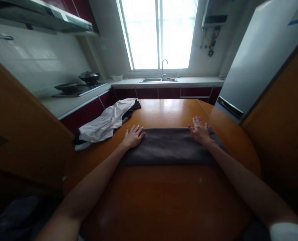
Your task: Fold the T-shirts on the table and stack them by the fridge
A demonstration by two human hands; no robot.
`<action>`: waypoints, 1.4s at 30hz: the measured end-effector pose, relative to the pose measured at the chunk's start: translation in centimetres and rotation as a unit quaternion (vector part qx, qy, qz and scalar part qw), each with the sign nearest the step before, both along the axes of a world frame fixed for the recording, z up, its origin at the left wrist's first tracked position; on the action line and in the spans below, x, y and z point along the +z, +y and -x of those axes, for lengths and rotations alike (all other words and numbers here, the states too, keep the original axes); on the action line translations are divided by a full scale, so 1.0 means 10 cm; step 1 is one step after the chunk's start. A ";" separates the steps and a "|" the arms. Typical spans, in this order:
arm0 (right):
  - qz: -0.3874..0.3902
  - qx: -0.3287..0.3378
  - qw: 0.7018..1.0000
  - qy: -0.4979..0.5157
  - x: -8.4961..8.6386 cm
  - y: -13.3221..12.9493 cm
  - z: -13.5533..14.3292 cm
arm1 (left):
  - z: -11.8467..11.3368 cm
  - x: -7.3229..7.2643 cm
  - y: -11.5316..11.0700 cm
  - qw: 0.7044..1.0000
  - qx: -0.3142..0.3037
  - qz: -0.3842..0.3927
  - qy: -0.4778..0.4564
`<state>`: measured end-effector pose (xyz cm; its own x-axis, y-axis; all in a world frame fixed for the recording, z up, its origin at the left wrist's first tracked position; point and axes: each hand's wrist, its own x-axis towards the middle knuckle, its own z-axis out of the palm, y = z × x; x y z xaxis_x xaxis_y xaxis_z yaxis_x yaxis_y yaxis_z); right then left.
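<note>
A dark grey cloth [169, 147], folded into a long flat strip, lies across the wooden table [164, 197] in front of me. My left hand [133, 136] rests on the strip's far left corner, fingers spread. Near its far right end, my right hand [199, 131] lies flat with the fingers apart, the fingertips reaching over the far edge. Neither hand grips anything. What kind of garment or cloth the strip is, I cannot tell.
A loose pile of white and black clothes [106, 122] sits at the table's left edge. Beyond are a counter with a sink [159, 80], a stove [81, 89] with a lidded pan [89, 77], and a fridge [261, 50] on the right. Wooden doors flank the table.
</note>
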<state>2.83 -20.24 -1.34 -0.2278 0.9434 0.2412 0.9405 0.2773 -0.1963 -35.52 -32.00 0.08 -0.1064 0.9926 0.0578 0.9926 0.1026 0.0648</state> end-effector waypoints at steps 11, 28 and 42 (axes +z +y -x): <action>-0.014 0.113 0.993 0.035 0.05 -0.33 0.34 | -0.70 0.01 -0.20 0.987 -0.138 -0.082 0.011; 0.054 0.172 0.984 0.002 -0.05 -0.57 0.61 | -0.80 -0.16 -0.17 0.991 -0.133 -0.017 0.003; 0.090 0.170 0.981 -0.006 -0.08 -0.59 0.65 | -0.78 -0.17 -0.17 0.989 -0.144 -0.019 -0.020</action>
